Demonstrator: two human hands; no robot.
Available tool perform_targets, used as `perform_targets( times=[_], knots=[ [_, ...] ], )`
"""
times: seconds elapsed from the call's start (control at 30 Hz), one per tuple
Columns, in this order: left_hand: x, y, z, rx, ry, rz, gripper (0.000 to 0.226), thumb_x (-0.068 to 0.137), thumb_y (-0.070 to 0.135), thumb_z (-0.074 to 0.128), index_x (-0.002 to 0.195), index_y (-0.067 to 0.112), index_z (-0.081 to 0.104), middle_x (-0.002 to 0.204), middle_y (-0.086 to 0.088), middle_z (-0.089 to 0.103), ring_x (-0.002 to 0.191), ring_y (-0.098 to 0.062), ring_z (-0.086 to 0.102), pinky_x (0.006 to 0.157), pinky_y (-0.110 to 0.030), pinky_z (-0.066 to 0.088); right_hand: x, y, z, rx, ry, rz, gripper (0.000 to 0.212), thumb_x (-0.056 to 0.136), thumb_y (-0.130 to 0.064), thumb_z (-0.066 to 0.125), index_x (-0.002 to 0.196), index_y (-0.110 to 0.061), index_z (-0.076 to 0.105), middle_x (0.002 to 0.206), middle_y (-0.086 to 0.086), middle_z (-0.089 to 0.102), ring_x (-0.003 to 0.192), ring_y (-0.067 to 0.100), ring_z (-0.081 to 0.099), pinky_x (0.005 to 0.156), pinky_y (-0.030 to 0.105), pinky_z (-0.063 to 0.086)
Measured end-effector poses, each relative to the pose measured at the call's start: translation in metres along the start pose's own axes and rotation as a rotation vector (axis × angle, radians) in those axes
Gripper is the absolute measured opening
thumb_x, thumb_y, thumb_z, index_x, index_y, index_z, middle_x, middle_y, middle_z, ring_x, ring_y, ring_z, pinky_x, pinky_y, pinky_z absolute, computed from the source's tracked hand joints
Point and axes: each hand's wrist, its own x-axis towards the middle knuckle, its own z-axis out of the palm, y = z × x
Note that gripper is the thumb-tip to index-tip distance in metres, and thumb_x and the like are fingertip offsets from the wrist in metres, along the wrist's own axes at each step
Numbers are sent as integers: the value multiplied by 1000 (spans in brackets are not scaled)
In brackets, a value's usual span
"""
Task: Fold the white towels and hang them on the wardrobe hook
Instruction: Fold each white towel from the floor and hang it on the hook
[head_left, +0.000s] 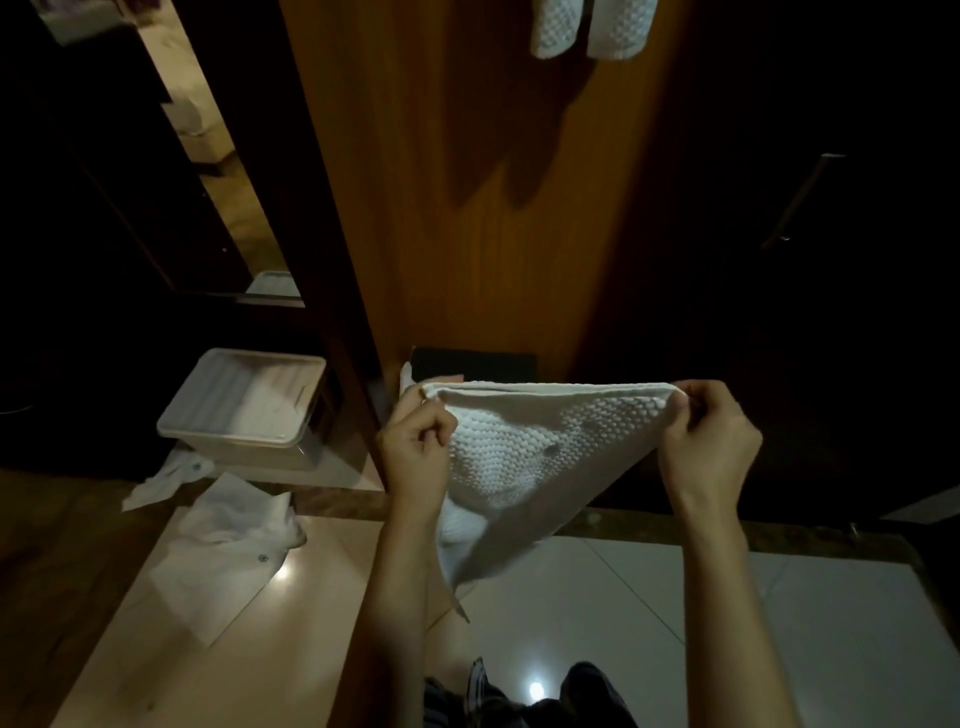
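While both hands hold the cloth up in the head view, the risks read like this:

Left hand: the left hand pinches one top corner of the white towel between curled fingers and thumb, holding nothing else.

Right hand: the right hand pinches the opposite top corner the same way, so the upper edge runs taut between the two hands.

Towel in hand: it hangs below and between the hands in front of the wooden wardrobe door, already doubled along the top, its lower part drooping to a point under the left hand.

Uneven fold: because the bottom sags to one side, a second fold made from here would likely come out skewed unless the lower corners are matched first.

Slip: each grip is only a fingertip pinch on a thick edge; shifting one hand to refold could let that corner drop to the tiled floor.

Hanging spot: two hung towels sit well above the hands; whatever they hang from is out of frame, so reaching up could knock them off.

Underfoot: a plastic bin and loose white cloth lie below and beyond the left hand, a tripping or snagging risk.
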Motion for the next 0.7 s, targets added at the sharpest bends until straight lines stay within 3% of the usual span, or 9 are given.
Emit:
perform_targets(
  times=[0.07,0.1,0.17,0.3,0.4,0.5,0.63,0.7],
  knots=[
    [2,4,-4,24,-92,14,54,74,-31,39,67,10,72,96,0,58,86,4,55,75,-9,42,0,-1,0,18,-5,7,16,93,-9,52,104,-4,64,98,13,66,86,20,60,73,25,44],
    [5,6,-8,47,-157,26,48,75,-31,42,79,4,74,104,-4,58,95,6,55,82,-7,43,-1,-2,0,26,-7,10,17,93,-9,53,104,-4,64,97,12,66,85,18,60,73,24,43],
    [9,8,-18,117,-292,9,39,76,-30,46,85,-3,73,114,-8,56,105,7,52,90,-1,37,-2,-3,2,44,-13,19,17,93,-9,53,104,-5,65,96,11,67,84,17,59,73,24,43],
    [16,3,-29,290,-479,-68,37,85,-17,51,100,9,73,115,3,53,109,-10,50,88,4,32,-6,-5,8,68,-19,4,15,92,-9,54,101,-6,66,94,8,67,84,17,61,73,23,44],
    [16,-2,-28,406,-459,-94,44,88,-12,52,117,17,66,114,2,54,108,-12,49,82,-1,36,-8,-7,11,86,-17,-10,13,92,-8,55,99,-8,66,89,5,66,80,15,61,70,19,43],
    [13,-3,-20,406,-374,-86,48,90,-13,47,129,14,56,115,-7,58,106,-19,53,79,-9,35,-11,-10,15,91,-23,-36,12,92,-8,56,96,-9,66,83,1,63,72,12,60,61,12,40],
    [8,5,3,396,-285,-81,48,91,-12,40,132,12,52,117,-9,60,103,-20,54,76,-5,30,-24,-21,23,104,-34,-77,13,91,-6,56,95,-9,68,89,5,66,78,14,60,70,21,46],
    [3,11,15,405,-249,-74,51,91,-13,39,133,13,51,122,-8,59,107,-19,53,80,-2,29,-31,-27,27,100,-64,-86,14,90,-6,56,97,-7,69,92,6,66,80,13,59,70,16,43]
  ],
)
